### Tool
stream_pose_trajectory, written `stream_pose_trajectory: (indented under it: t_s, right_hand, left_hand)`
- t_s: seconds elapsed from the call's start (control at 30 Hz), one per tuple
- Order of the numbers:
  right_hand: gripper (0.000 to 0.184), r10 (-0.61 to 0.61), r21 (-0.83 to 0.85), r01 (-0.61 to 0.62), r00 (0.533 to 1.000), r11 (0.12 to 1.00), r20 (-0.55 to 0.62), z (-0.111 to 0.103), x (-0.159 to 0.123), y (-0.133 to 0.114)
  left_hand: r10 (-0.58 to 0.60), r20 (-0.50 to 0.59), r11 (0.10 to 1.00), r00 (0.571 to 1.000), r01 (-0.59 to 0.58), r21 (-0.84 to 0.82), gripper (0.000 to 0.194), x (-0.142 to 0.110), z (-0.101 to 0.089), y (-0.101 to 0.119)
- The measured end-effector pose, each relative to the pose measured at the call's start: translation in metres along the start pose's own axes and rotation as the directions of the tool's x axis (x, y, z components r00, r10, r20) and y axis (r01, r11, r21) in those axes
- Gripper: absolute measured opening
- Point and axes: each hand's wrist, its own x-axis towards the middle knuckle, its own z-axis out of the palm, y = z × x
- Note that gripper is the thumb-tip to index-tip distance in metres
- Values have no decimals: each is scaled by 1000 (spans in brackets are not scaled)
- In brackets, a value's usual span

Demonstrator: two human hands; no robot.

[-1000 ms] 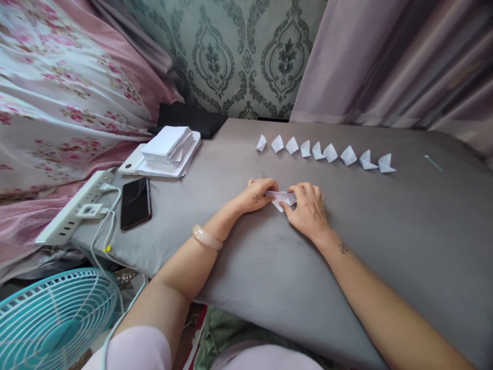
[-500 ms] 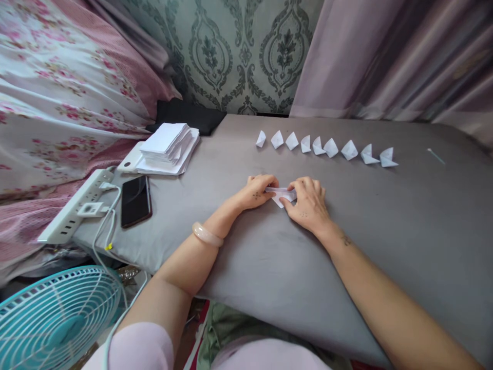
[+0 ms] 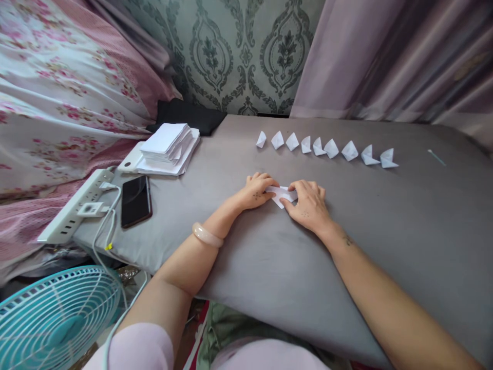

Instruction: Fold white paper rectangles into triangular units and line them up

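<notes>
A small folded piece of white paper lies on the grey cloth between my hands, its lower part coming to a point. My left hand pinches its left end, thumb in front and fingers behind. At the right end, my right hand grips the paper with thumb and fingers, the thumb resting on its front face. My fingers cover both ends of the paper. Beyond my hands stands a row of several folded white paper boats.
A stack of white paper sits at the back left, by a black cloth. Closer in are a phone and a white power strip with cables. A turquoise fan stands below the left edge. A cotton swab lies far right.
The paper's upper edge looks flatter and more spread between my fingers. My left fingers have shifted very slightly; both hands stay in nearly the same place.
</notes>
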Motion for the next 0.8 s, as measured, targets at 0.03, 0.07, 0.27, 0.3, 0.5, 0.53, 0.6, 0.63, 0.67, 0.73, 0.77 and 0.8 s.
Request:
stream_pose_trajectory:
  t_s: [0.03, 0.07, 0.27, 0.3, 0.5, 0.53, 0.6, 0.63, 0.67, 0.73, 0.77, 0.8]
  right_hand:
    - [28, 29, 21, -29, 1000, 999, 10, 0, 1, 1]
    - [33, 62, 44, -63, 998, 997, 28, -1, 3, 2]
    - [35, 176, 158, -204, 969, 966, 172, -8, 11, 9]
    - [29, 173, 168, -204, 968, 965, 181, -9, 12, 10]
    - [16, 146, 241, -188, 972, 952, 183, -7, 15, 18]
    - [16, 138, 253, -181, 974, 950, 179, -7, 15, 19]
    - [14, 125, 265, -167, 978, 950, 167, -6, 15, 20]
    - [13, 117, 266, -156, 980, 951, 158, -5, 14, 21]
    - [13, 103, 265, -140, 983, 954, 150, -5, 13, 21]
    - [13, 57, 251, -88, 990, 964, 129, -4, 12, 22]
    - [14, 27, 236, -54, 993, 970, 116, -4, 11, 22]
    - [15, -6, 216, -16, 995, 976, 102, -4, 10, 23]
  left_hand:
    - [-7, 5, 1000, 1000, 7, -4, 25, 0, -1, 0]
    - [-9, 9, 1000, 1000, 9, -10, 25, 0, -1, 0]
    - [-48, 65, 994, 997, 54, -96, 27, 4, -7, -6]
    - [-55, 72, 992, 996, 63, -107, 27, 6, -8, -7]
    - [-65, 57, 963, 996, 78, -258, 22, 11, -5, -13]
    - [-62, 55, 955, 997, 75, -288, 20, 12, -4, -15]
    - [-43, 46, 945, 998, 55, -322, 18, 12, -1, -18]
    - [-27, 36, 946, 999, 37, -321, 18, 12, -1, -19]
    - [-7, 23, 952, 1000, 14, -305, 17, 12, 0, -19]
    - [36, 0, 973, 999, -36, -228, 16, 11, 0, -19]
    - [57, -7, 983, 998, -58, -175, 16, 10, -1, -18]
    - [76, -13, 990, 997, -77, -120, 16, 9, -1, -16]
